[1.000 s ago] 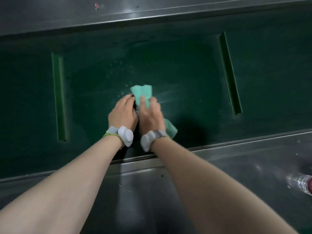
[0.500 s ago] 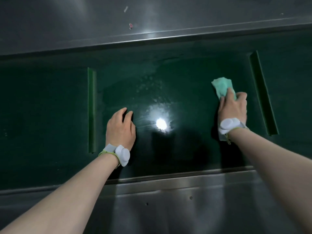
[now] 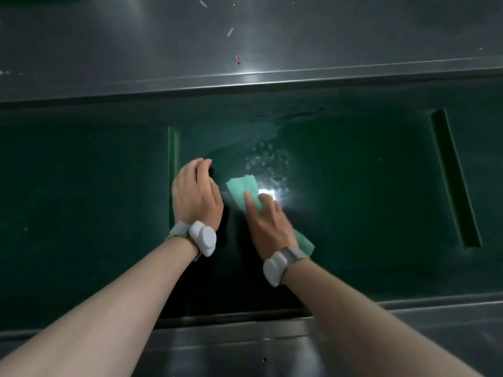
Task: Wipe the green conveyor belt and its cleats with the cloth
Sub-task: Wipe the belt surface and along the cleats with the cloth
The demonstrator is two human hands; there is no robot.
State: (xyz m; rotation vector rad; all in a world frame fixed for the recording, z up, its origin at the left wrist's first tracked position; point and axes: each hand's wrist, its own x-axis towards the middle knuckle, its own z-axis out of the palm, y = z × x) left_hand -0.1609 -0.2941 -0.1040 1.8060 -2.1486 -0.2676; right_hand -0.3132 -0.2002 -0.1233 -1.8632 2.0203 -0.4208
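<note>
Because only the head view is supplied, all observations come from it. The folded pale-green cloth (image 3: pixel 243 188) lies flat on the dark green conveyor belt (image 3: pixel 353 191), at about 12 o'clock from the right hand (image 3: pixel 268 223) and just beside the left hand (image 3: pixel 196 192), toward 3 o'clock of it.

Grip state: the right hand presses the cloth to the belt with extended fingers (image 3: pixel 249 201) on top; one cloth corner shows behind the wrist at 5 o'clock. The left hand rests palm-down on the belt, fingers loosely bent, holding nothing, touching or nearly touching the light-green upright cleat (image 3: pixel 173 148) at its 9 o'clock.

Handling, as a judgement: the cloth appears soft, light and limp, and it should bunch if pushed by one edge. Flat pressure across the middle suits the belt; wrapping it over the fingertips suits a cleat face. The belt shows a wet sheen and droplets (image 3: pixel 268 159) at 12 o'clock of the cloth, so it is likely slippery. The cleats look thin and semi-rigid.

Count:
- Cloths: one.
- Cleats in view: two, the second, a dark green cleat (image 3: pixel 454 180), well apart at 3 o'clock.
- Stainless steel side rails: two, far (image 3: pixel 245 50) and near (image 3: pixel 245 346).
- White wrist-worn devices: two, left (image 3: pixel 202 236) and right (image 3: pixel 275 268).
</note>
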